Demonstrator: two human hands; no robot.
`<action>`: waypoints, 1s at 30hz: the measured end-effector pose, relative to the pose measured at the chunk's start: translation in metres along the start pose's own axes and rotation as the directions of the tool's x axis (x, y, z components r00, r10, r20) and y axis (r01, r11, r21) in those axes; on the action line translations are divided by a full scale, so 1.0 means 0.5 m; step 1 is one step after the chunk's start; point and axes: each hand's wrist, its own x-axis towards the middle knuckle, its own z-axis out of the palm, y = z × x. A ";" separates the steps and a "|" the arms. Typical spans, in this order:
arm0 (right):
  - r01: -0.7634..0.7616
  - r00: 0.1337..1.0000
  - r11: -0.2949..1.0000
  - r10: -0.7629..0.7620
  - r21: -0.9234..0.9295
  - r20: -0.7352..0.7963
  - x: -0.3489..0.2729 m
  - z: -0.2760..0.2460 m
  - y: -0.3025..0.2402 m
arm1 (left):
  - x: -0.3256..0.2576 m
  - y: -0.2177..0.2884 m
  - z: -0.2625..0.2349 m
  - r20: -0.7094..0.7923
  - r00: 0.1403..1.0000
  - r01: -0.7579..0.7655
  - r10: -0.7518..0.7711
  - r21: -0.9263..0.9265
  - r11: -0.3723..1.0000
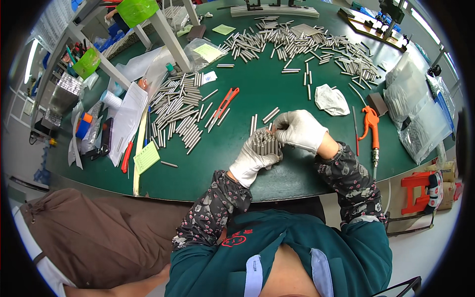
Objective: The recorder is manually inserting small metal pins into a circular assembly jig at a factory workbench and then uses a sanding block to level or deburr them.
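Head: rod bundle, underside unseen

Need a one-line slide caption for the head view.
Gloved left hand holds a bundle of metal rods, gloved right hand at its edge, over a green table.

Head view came from the left lens of a fisheye pair worn on the person's head, upright, unmirrored. It looked steeply down and out across the flat green counter, near edge bowed by the lens. White-gloved left hand and white-gloved right hand sat mid-picture, close range; dark-teal cloth jacket took the bottom middle, the counter's far side the top.
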 end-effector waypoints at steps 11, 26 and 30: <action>-0.129 0.975 0.864 0.200 0.487 -0.095 0.053 -0.079 -0.063 | -0.006 -0.009 0.003 0.011 0.998 0.059 -0.058 -0.209 0.976; -0.375 0.906 0.607 0.079 0.701 0.417 0.287 0.140 -0.140 | -0.012 -0.025 0.010 0.218 0.967 0.160 -0.131 -0.120 0.980; -0.296 0.934 0.749 0.097 0.593 0.344 0.250 0.106 -0.137 | -0.016 -0.018 0.014 0.191 0.976 0.136 -0.103 -0.169 0.976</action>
